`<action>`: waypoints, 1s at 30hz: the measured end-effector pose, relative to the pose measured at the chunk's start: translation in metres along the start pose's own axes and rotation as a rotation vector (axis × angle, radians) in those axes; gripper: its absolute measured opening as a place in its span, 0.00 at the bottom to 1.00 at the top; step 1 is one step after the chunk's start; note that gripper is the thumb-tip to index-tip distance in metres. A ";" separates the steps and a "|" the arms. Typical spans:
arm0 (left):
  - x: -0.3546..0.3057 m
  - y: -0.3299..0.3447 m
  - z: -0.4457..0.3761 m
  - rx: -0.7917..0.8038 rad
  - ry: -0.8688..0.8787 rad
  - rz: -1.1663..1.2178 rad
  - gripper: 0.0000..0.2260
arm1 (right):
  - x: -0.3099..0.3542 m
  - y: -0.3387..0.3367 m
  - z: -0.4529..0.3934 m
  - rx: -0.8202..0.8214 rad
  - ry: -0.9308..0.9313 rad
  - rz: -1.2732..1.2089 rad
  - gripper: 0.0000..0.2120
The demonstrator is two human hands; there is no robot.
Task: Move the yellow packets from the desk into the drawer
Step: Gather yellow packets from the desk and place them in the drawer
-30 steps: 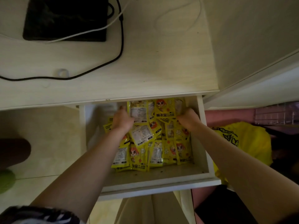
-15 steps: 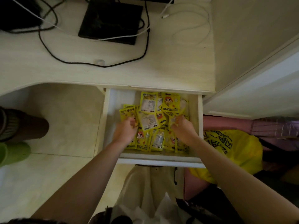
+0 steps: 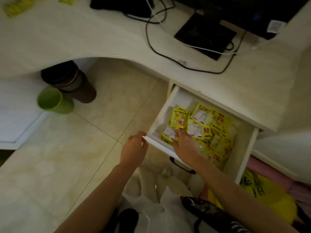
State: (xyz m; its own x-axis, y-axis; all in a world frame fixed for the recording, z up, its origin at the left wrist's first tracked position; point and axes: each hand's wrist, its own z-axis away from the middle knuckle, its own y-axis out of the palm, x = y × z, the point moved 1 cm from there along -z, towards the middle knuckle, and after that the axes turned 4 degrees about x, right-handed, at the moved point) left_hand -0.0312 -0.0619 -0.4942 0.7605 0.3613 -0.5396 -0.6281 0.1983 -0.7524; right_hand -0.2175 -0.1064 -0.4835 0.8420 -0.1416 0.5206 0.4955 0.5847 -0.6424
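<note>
Left hand pulls out of the drawer to its front corner, right hand lingers on the packets

Left hand (image 3: 133,149) now sits outside at the drawer's (image 3: 246,148) nine o'clock corner, fingers loosely curled, touching the front edge, holding nothing I can see; right hand (image 3: 184,143) rests relaxed on the glossy, crinkled yellow packets (image 3: 217,130) heaped flat in the smooth white box, pinching none; this batch looks delivered; more yellow packets on the desk (image 3: 17,5) lie at eleven o'clock on the pale woodgrain desk (image 3: 84,31), so another trip seems due
</note>
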 end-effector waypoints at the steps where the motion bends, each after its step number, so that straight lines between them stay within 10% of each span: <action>1: 0.012 -0.007 0.005 -0.021 -0.030 0.004 0.12 | 0.013 0.008 -0.002 0.007 -0.033 0.033 0.18; 30: 0.259 -0.273 -0.066 -0.384 -0.271 -0.011 0.11 | 0.379 0.124 -0.129 0.091 -0.435 0.190 0.20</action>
State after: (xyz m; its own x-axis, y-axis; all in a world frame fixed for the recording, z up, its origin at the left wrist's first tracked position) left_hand 0.3481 -0.0825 -0.4537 0.6643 0.5958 -0.4514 -0.4748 -0.1301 -0.8704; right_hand 0.1904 -0.1904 -0.4387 0.7387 0.3108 0.5982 0.3044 0.6379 -0.7074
